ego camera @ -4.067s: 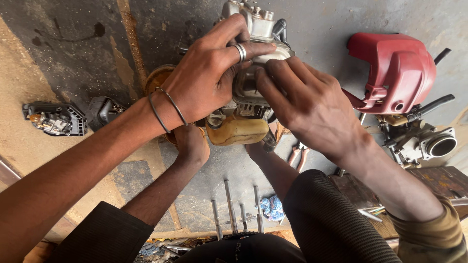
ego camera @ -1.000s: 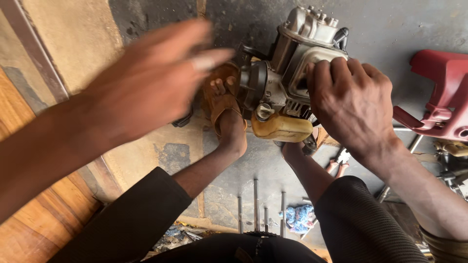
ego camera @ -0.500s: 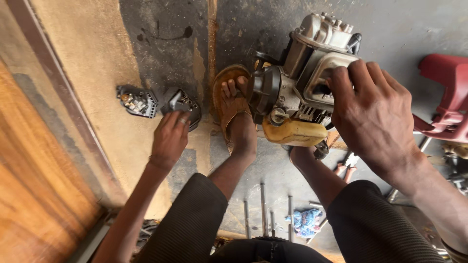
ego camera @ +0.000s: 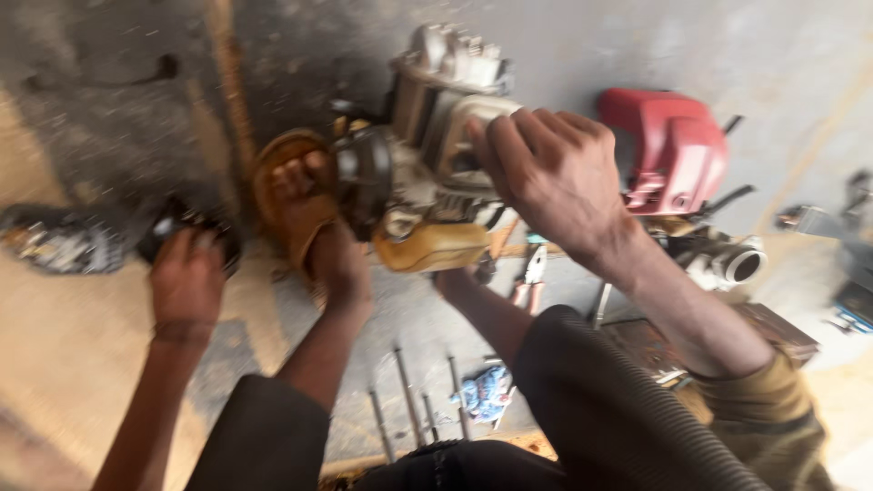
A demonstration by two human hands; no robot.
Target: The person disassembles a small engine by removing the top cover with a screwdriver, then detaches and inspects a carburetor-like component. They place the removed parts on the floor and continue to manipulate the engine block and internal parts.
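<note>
While right hand (ego camera: pixel 555 173) grips the engine (ego camera: pixel 427 155), left hand (ego camera: pixel 186 277) clasps a dark part (ego camera: pixel 182 227).

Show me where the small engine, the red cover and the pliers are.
small engine (ego camera: pixel 427 155), head view, on its grey metal body beside the right hand.
red cover (ego camera: pixel 668 150), head view, on its top face.
pliers (ego camera: pixel 529 277), head view, on the red handles; blurred.

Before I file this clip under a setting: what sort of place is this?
Probably an informal floor-level engine repair workshop. A small grey metal engine with a yellowish tank stands on bare concrete floor, a red plastic engine cover lies beside it, and long steel bolts lie loose.
</note>
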